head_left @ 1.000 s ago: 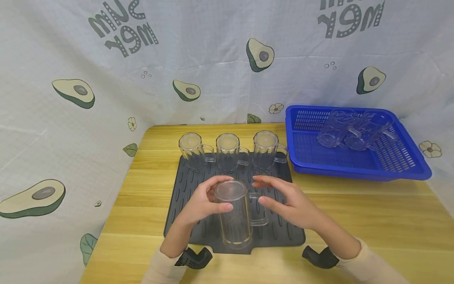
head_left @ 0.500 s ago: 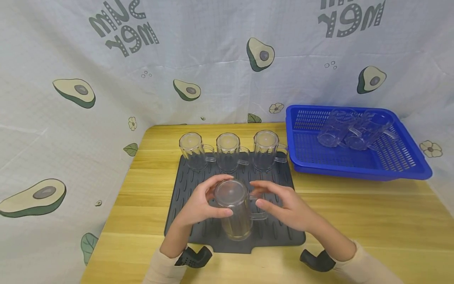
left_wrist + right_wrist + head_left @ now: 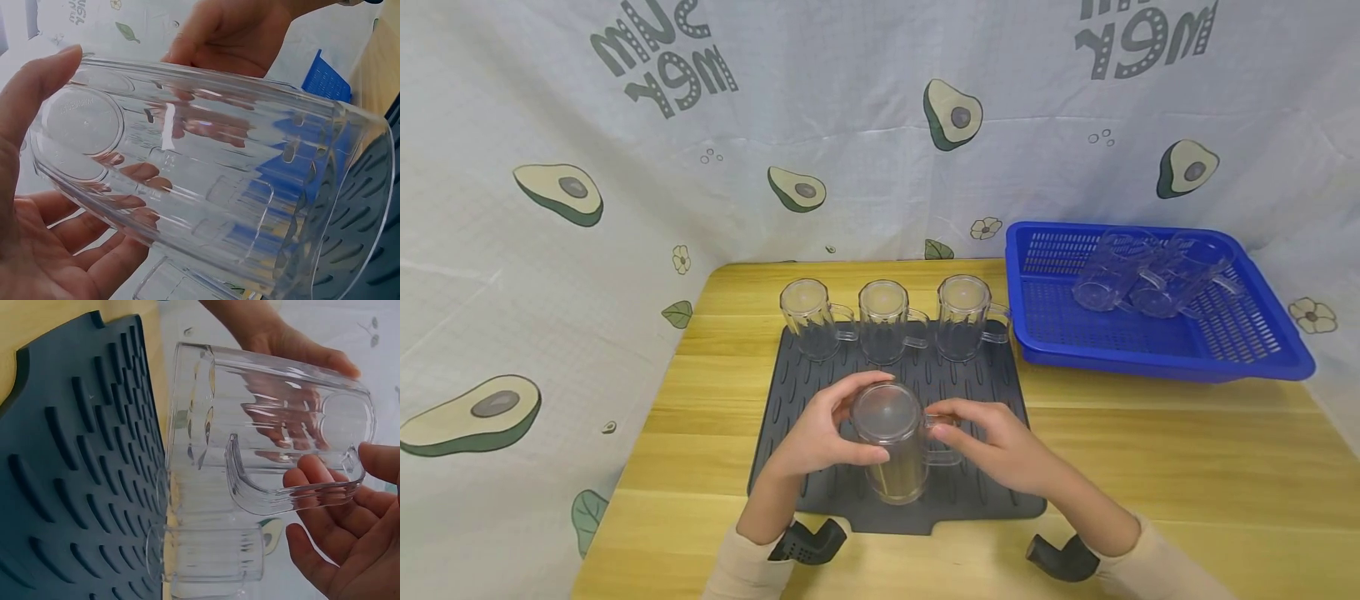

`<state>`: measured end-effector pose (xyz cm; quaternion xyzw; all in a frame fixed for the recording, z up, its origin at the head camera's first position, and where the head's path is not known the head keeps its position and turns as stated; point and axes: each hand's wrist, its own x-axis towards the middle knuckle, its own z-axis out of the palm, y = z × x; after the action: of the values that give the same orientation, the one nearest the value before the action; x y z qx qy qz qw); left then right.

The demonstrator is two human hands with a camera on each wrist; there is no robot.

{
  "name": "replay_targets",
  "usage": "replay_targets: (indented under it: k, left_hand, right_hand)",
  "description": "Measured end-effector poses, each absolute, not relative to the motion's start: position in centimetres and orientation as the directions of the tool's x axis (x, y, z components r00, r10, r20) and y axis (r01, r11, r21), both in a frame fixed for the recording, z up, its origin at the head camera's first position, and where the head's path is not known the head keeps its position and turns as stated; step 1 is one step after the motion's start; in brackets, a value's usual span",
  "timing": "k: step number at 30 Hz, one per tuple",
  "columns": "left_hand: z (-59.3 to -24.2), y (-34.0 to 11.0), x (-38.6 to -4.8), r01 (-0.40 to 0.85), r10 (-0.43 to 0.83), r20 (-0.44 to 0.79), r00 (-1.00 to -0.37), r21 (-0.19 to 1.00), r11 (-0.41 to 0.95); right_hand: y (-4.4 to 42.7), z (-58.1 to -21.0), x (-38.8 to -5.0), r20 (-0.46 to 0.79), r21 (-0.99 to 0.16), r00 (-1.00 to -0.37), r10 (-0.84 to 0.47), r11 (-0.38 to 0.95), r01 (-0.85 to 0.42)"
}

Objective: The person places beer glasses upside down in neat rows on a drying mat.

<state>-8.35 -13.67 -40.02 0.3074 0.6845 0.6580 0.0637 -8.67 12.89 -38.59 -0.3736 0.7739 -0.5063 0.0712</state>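
A clear ridged mug [image 3: 901,477] is upside down, with its handle towards the right. My left hand [image 3: 811,435] grips it around the base end, thumb on the near side and fingers behind. On the other side my right hand [image 3: 1011,450] pinches the top of the mug's handle [image 3: 294,499] between thumb and fingers, as the right wrist view also shows. The mug's rim faces a dark grey ribbed drying mat [image 3: 797,392] and appears held over it. Three similar mugs stand inverted along the mat's far edge: left [image 3: 808,325], middle [image 3: 883,325] and right [image 3: 962,321].
To the back right is a blue plastic basket [image 3: 1105,350] with clear mugs [image 3: 1150,279] lying in it. Its left side comes close to the right mug's handle. A white printed curtain [image 3: 865,100] hangs behind and beside the wooden table [image 3: 1150,467].
My right hand has moved left, from beside the handle onto it. The mug has shifted slightly, its lower end appearing farther from me. The left hand has kept its grip.
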Motion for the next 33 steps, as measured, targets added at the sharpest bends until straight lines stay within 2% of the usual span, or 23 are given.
replay_targets:
  k: [11,25,33]
  left_hand:
    - [-40.6,-14.4,-8.4,0.370,0.532,0.342,-0.775,0.927,-0.058]
    - [-42.1,-15.8,-8.1,0.374,0.440,0.379,-0.814,0.922,-0.102]
    - [-42.8,-17.3,-7.6,0.318,0.334,0.323,-0.886,0.945,-0.069]
  right_hand:
    - [11.9,-39.4,-8.5,0.298,-0.864,-0.708,-0.640,0.135,-0.486]
    - [9.7,-39.9,-8.8,0.339,-0.867,-0.723,-0.602,0.098,-0.488]
    - [7.8,-40.6,-9.5,0.310,-0.878,-0.760,-0.571,0.136,-0.460]
